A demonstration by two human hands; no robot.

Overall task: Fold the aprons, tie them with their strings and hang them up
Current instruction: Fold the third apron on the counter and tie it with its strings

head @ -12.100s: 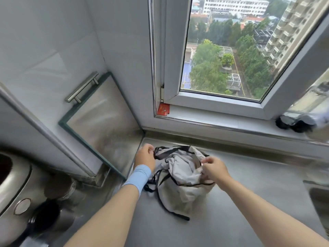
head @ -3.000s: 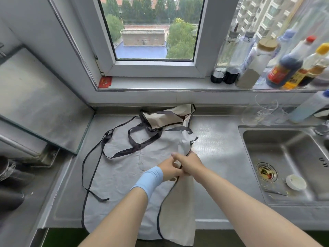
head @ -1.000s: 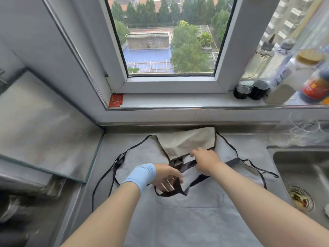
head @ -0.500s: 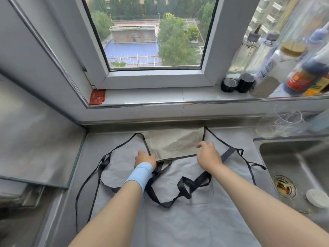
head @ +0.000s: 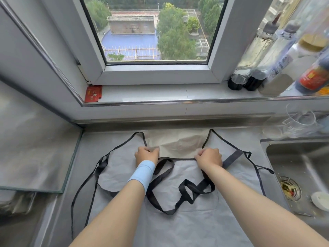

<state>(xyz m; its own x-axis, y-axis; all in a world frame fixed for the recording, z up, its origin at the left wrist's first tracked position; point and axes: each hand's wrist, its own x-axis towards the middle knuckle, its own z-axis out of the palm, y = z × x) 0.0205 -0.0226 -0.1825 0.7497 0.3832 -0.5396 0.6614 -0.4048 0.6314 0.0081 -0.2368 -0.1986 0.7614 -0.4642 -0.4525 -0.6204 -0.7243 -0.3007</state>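
**Left hand (head: 146,155) and right hand (head: 209,157) both pinching the apron's bib**

Left hand: fingers curled, gripping the left corner of the folded-down bib (head: 178,142). Light blue wristband (head: 142,172) on that wrist. Right hand: same grip on the bib's right corner, knuckles up. The hands are apart, one at each end of the bib's black-trimmed edge.

Apron (head: 195,229): light grey, laid flat on the steel counter (head: 58,220) under the window, with the lower part running off the bottom of view. The bib is turned down toward the person, beige underside showing. The black neck strap (head: 187,191) lies in a loose twisted loop on the apron's front, over the pocket area between the two forearms. The waist strings (head: 85,184) trail out on both sides: the left one loops down the counter, and the right one ends near the sink (head: 302,166).

Surroundings: a glass board (head: 35,154) leans at the left. A red packet (head: 93,93) sits at the left end of the window sill (head: 160,93), with bottles (head: 284,59) at its right end. The sink's drain (head: 289,188) holds scraps.
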